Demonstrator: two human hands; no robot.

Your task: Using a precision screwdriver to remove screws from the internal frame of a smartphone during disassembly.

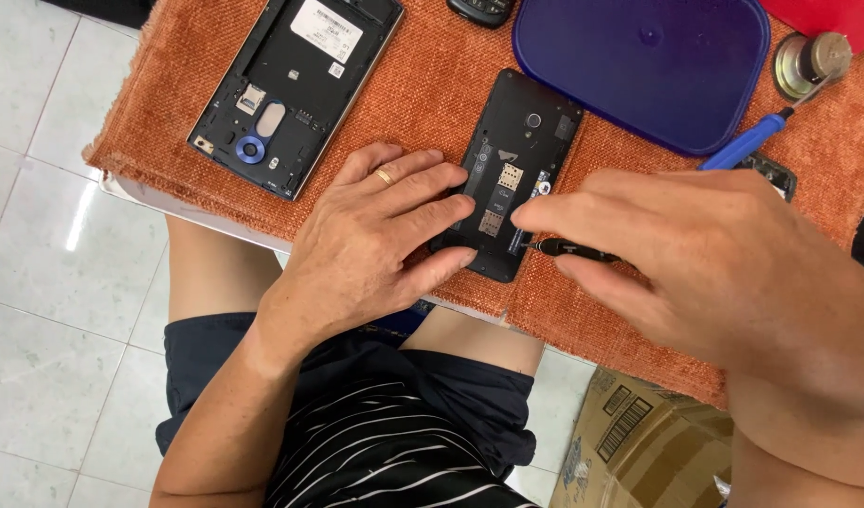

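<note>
- Left hand (371, 240) is pressing flat, fingers spread, on the opened black phone (517, 174) lying on the orange cloth (432, 85).
- Right hand (724, 259) is pinching a small screwdriver (568, 249), fingers clamped; keeping the tip square should prevent slipping.

A black phone (517, 169) with its back cover off lay flat on the orange cloth, card slots exposed; a thin black screwdriver (568, 250) touched its right edge
</note>
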